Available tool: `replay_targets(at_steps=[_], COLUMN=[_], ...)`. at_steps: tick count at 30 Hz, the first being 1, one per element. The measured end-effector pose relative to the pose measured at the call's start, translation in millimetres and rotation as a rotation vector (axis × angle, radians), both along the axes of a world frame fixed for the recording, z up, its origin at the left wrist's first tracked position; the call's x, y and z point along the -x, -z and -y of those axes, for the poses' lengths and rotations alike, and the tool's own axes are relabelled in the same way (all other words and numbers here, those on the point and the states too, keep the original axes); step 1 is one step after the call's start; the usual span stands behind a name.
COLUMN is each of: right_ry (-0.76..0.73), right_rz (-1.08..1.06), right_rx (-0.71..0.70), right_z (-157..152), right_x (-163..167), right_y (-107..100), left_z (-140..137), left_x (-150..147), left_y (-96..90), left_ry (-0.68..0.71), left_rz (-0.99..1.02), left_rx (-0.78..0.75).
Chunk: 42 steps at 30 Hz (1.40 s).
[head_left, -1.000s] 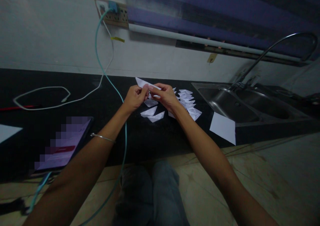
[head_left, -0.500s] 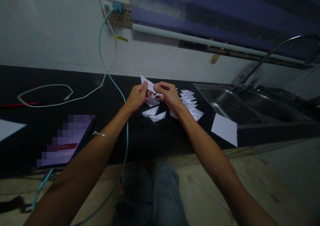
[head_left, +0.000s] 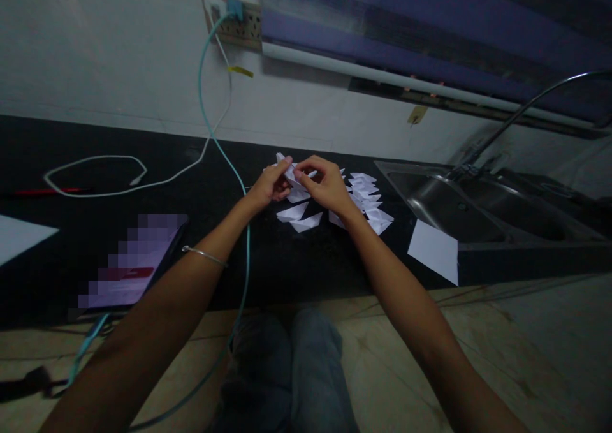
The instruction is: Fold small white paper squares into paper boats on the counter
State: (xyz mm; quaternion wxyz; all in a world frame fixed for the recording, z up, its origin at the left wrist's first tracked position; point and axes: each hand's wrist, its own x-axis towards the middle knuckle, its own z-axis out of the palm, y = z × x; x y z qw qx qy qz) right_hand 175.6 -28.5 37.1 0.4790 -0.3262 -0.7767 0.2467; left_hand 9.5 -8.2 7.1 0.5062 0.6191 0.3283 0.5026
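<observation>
A white folded paper boat (head_left: 289, 174) is pinched between both of my hands above the dark counter. My left hand (head_left: 268, 187) grips its left side, thumb on top. My right hand (head_left: 329, 183) has thumb and fingertips closed on its right side. Just below my hands lie a couple of loose folded paper boats (head_left: 306, 222). Beyond my right wrist, several more folded boats (head_left: 366, 197) are set close together in a row, partly covered by my right hand and forearm.
A flat white sheet (head_left: 434, 251) lies near the counter's front edge, left of a steel sink (head_left: 444, 213). At left are a tablet-like device (head_left: 129, 264), a white cable (head_left: 100, 157), a red pen-like object (head_left: 48, 192) and another sheet (head_left: 21, 238). A teal cable (head_left: 247, 248) crosses the counter.
The paper between my hands has been turned and now shows a more opened, standing fold. My right fingers have shifted on it. The whole view has moved slightly.
</observation>
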Motion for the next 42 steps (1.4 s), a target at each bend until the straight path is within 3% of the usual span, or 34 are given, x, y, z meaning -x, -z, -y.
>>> replay_targets(at_steps=[17,31,35,38,42], right_ry=[0.112,0.097,0.182,0.293,0.415], right_rz=[0.406,0.419,0.446,0.388,0.279], right_rx=[-0.221,-0.269,-0.311,-0.339,-0.352], right_z=[-12.2,-4.9,-6.9,-12.0,-18.4], right_x=[-12.4,0.2,1.3,-2.4,-11.3], right_y=[2.1,4.1,3.9,5.2,6.4], left_z=[13.1,16.7,17.0,17.0,11.0], left_x=[0.6,-1.8,9.6,22.6,36.9], left_y=[3.4,0.2,-13.4,-24.2,-23.0], left_ry=[-0.025,-0.035,-0.020,0.085,0.058], left_rz=[-0.407,-0.286,-0.386,-0.539,-0.779], left_rx=[-0.312,-0.236,-0.221,-0.212,-0.209])
